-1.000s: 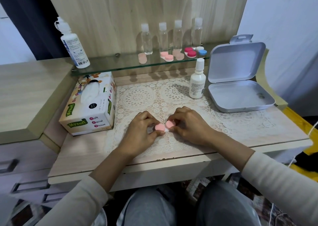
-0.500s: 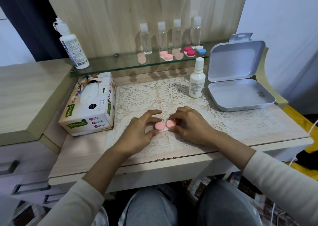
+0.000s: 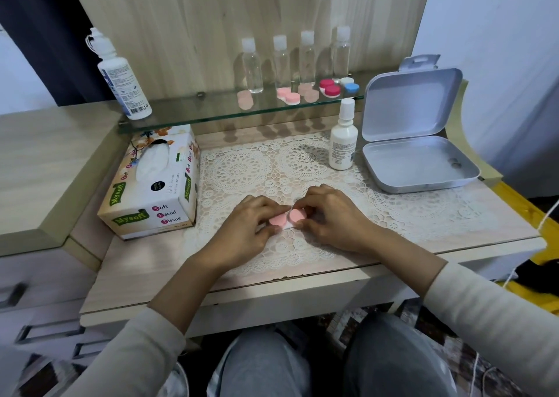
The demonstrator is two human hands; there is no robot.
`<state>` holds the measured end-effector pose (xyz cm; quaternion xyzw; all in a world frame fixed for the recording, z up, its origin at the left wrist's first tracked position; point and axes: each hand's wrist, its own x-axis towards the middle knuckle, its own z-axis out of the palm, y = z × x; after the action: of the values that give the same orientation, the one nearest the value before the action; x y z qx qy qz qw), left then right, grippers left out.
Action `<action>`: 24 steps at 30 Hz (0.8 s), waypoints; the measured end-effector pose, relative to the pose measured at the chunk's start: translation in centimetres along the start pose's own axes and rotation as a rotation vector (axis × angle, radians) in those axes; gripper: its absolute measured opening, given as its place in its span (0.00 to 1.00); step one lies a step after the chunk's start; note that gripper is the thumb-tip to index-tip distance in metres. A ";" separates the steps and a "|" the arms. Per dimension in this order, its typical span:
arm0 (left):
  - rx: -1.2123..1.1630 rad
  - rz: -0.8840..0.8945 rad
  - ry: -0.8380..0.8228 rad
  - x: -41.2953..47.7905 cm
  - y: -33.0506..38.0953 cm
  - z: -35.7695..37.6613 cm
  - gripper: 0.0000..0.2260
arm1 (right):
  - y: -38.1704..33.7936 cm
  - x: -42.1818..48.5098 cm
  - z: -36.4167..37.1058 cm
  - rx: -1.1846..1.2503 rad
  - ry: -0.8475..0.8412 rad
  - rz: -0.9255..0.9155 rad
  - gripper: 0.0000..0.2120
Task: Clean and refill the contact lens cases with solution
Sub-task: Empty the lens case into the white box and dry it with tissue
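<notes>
The pink lens case (image 3: 286, 218) lies on the lace mat (image 3: 242, 166), between the hands. The left hand (image 3: 242, 225) pinches its left cap (image 3: 277, 220), and the right hand (image 3: 331, 215) pinches its right cap (image 3: 298, 215).

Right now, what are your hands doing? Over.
Left hand, right hand both pinch pink lens case. Caps on. White bottle stands clear behind.

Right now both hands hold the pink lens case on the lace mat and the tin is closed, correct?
No: the head view shows the tin open, lid raised. The left hand and right hand do hold the pink lens case on the lace mat.
</notes>
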<state>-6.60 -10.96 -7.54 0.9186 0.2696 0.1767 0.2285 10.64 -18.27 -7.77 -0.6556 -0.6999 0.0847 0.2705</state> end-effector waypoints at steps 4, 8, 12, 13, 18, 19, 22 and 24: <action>0.004 -0.051 0.077 0.1 0.2 0.2 0.13 | 0.0 0.0 0.0 0.002 -0.012 0.010 0.13; -0.039 -0.123 0.189 -0.4 -0.5 -0.6 0.13 | 0.0 0.0 -0.1 0.001 -0.021 0.013 0.14; 0.055 -0.159 0.155 -1.5 -1.8 -1.0 0.14 | 0.0 0.0 -0.2 0.012 -0.024 0.022 0.14; 0.068 -0.158 0.154 -1.7 -2.0 -0.9 0.16 | 0.0 0.0 -0.2 0.016 -0.022 0.025 0.14; 0.067 -0.171 0.125 -1.5 -1.3 -0.2 0.30 | -0.1 -0.1 -0.2 0.011 -0.014 0.031 0.13; 0.059 -0.174 0.131 -1.3 -1.1 0.0 0.28 | -0.1 -0.1 -0.2 0.012 -0.012 0.032 0.13; 0.002 -0.184 0.206 -0.7 -0.4 0.8 0.16 | -0.3 -0.1 -0.2 0.017 -0.010 0.040 0.13; -0.026 -0.182 0.241 -0.5 -0.4 1.1 0.13 | -0.5 0.0 -0.3 0.021 -0.003 0.058 0.16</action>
<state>-6.68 -11.26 -8.77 0.8596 0.3748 0.2676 0.2216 10.37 -18.43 -7.35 -0.6727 -0.6801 0.1007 0.2736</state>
